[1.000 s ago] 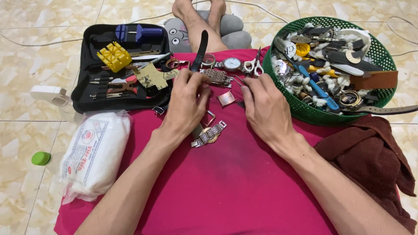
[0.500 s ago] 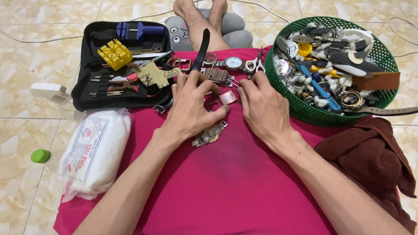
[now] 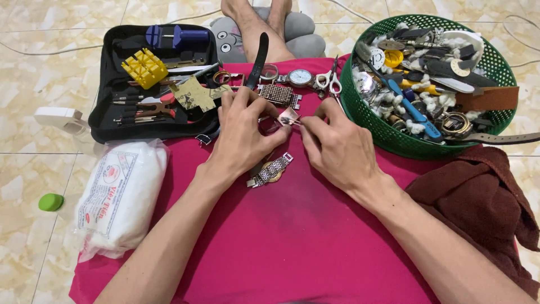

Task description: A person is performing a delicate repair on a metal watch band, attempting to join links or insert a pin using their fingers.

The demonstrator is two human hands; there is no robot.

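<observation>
Left hand (image 3: 243, 135): palm down on the pink cloth (image 3: 292, 242), thumb and forefinger pinched on a small silvery metal piece (image 3: 289, 117); the remaining fingers are curled loosely above a metal watch bracelet (image 3: 270, 170) that lies just under the heel of the hand.

Right hand (image 3: 337, 147): palm down, thumb and forefinger drawn together at the same piece, apparently gripping a thin pin-like part at its edge; the part is too small to tell exactly.

Small silvery metal piece: held between the two hands, just above the cloth, near the mesh watch band (image 3: 279, 94) and the round-faced watch (image 3: 300, 77).

Handling note, as judgement: a part this small is best kept low over the cloth, so that a slip drops it onto fabric and not the tiled floor (image 3: 34, 163). Left pinch should steady only; right fingertips should do the fine work, with wrists resting on the cloth.

Surroundings:
- Black tool case (image 3: 121, 112), open, upper left, holding a yellow block (image 3: 144, 66), a blue tool (image 3: 174, 36) and slim hand tools.
- Scissors (image 3: 332, 81), just beside the watch.
- Green basket (image 3: 388, 135), right, heaped with watch parts and straps.
- Dark red towel (image 3: 478, 197), lower right.
- White bag of cotton (image 3: 121, 197), left edge of the cloth.
- Green cap (image 3: 51, 201), on the floor.
- Black strap (image 3: 259, 53), upright of centre.
</observation>
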